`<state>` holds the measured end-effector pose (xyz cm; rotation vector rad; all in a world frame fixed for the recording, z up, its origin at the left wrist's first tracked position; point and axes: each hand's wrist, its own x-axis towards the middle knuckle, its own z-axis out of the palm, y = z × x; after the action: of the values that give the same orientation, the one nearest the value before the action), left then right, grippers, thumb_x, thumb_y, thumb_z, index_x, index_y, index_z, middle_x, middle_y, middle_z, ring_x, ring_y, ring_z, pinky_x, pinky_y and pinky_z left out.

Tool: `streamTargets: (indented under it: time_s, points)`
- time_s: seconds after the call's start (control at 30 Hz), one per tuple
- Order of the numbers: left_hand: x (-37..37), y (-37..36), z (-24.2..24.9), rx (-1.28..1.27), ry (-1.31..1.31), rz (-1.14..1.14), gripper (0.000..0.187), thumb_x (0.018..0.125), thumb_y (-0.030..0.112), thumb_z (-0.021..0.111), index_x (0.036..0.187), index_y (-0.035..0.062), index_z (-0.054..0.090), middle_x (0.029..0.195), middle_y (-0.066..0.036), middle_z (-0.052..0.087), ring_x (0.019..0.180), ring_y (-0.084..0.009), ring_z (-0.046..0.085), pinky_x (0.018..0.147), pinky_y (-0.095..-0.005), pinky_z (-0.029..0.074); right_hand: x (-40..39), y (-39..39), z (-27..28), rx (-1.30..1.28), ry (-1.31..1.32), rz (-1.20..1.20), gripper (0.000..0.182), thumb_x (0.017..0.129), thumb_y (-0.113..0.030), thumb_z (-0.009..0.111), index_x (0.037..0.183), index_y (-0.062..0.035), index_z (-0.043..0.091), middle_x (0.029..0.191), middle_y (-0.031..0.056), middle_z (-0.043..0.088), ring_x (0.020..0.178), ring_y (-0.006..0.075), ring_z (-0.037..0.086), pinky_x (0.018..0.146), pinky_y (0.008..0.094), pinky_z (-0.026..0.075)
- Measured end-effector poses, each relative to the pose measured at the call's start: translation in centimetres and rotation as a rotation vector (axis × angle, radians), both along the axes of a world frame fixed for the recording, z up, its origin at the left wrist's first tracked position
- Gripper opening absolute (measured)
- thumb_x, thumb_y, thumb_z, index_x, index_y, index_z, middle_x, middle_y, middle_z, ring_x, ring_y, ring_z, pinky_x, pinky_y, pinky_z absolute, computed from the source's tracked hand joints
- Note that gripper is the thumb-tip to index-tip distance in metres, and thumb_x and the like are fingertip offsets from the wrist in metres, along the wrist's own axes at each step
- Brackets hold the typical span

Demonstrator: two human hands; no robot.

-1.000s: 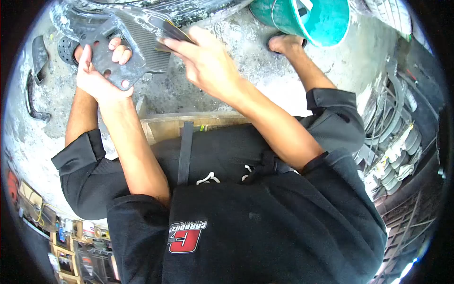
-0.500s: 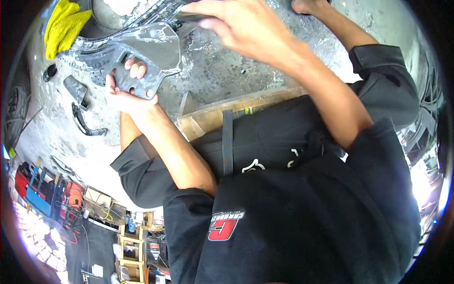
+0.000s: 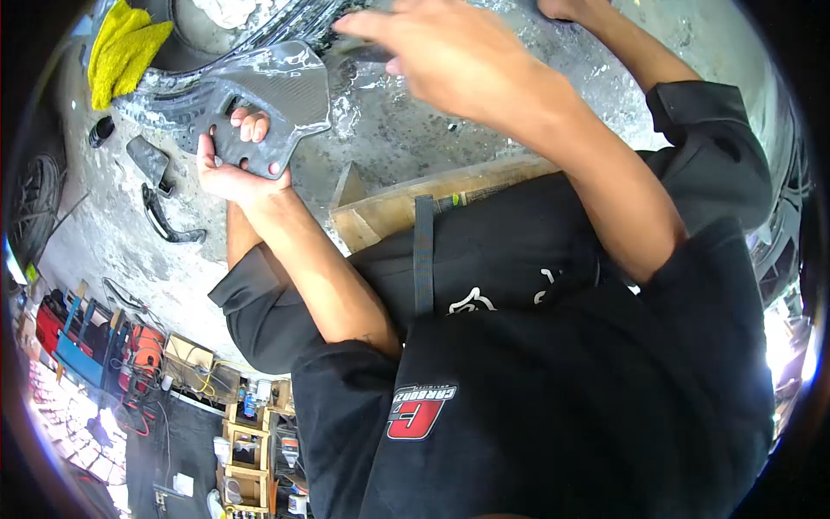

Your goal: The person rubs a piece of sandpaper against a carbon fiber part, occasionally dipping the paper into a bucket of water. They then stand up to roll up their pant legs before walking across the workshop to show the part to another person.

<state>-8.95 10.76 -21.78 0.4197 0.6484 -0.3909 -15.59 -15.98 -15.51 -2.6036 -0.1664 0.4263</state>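
Note:
My left hand grips a dark carbon-fibre panel, its fingers curled through a cut-out. Several round holes run along the panel's lower part, and whitish wet streaks mark its upper edge. Beyond the panel lies a long, dark, wet-looking curved part, overlapping it in this view. Up and to the right, my right hand is closed on a dark, blurred object, near the panel's top right corner; I cannot tell what it is.
A yellow cloth hangs over the rim of a dark round tub. Black loose pieces and a curved bracket lie on the wet grey floor. A wooden box stands by my legs. Shelves hold tools behind.
My right hand has shifted slightly right and down, smeared by motion, with the dark object still in it. My left hand holds the panel almost in place; the whole view has shifted a little.

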Motion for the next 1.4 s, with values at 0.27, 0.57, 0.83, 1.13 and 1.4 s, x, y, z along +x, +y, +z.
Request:
streamTargets:
  time_s: [0.27,0.57,0.83,1.13,1.4]
  points:
    - [-0.5,-0.8,-0.5,0.066,-0.059,-0.002,0.032,0.094,0.032,0.042,0.103,0.0011,0.044,0.083,-0.013,0.046,0.066,-0.02,0.043,0.057,-0.0324,0.038,-2.1,4.5,-4.0,0.447,-0.134,-0.286,0.026,0.084,-0.015,0.07,0.111,-0.0111,0.07,0.091,0.0162,0.057,0.083,0.036,0.062,0.074,0.0424,0.051]
    - [-0.7,-0.8,-0.7,0.17,-0.08,-0.041,0.036,0.1,0.031,0.041,0.098,-0.0048,0.045,0.085,-0.012,0.047,0.071,-0.0204,0.045,0.064,-0.0309,0.04,-0.5,6.0,-4.8,0.336,-0.231,-0.124,0.046,0.076,0.0,0.064,0.121,-0.01,0.065,0.088,0.0144,0.055,0.084,0.0352,0.061,0.067,0.0442,0.051]
    - [-0.5,-0.7,-0.8,0.183,-0.097,-0.112,0.035,0.099,0.033,0.041,0.095,-0.0022,0.044,0.083,-0.011,0.045,0.072,-0.0208,0.044,0.065,-0.0313,0.04,0.2,5.8,-5.7,0.354,-0.284,-0.084,0.044,0.075,0.001,0.063,0.118,-0.0068,0.064,0.09,0.0164,0.053,0.082,0.0361,0.059,0.067,0.0435,0.051]
    - [-0.3,-0.1,-1.4,0.182,-0.028,-0.137,0.037,0.099,0.039,0.034,0.097,0.0028,0.044,0.082,-0.011,0.048,0.07,-0.0237,0.045,0.059,-0.034,0.039,-0.1,5.5,-5.0,0.285,-0.243,-0.048,0.047,0.076,-0.001,0.062,0.123,-0.0088,0.064,0.089,0.0122,0.054,0.084,0.0324,0.062,0.072,0.0433,0.055]
    - [0.1,-0.8,-0.8,0.238,0.012,-0.106,0.039,0.1,0.041,0.033,0.099,0.0033,0.044,0.081,-0.009,0.05,0.069,-0.0238,0.045,0.049,-0.0373,0.037,0.0,6.2,-5.0,0.185,-0.275,-0.027,0.04,0.079,-0.003,0.059,0.118,-0.0057,0.063,0.091,0.0122,0.055,0.09,0.0318,0.063,0.071,0.0444,0.055]
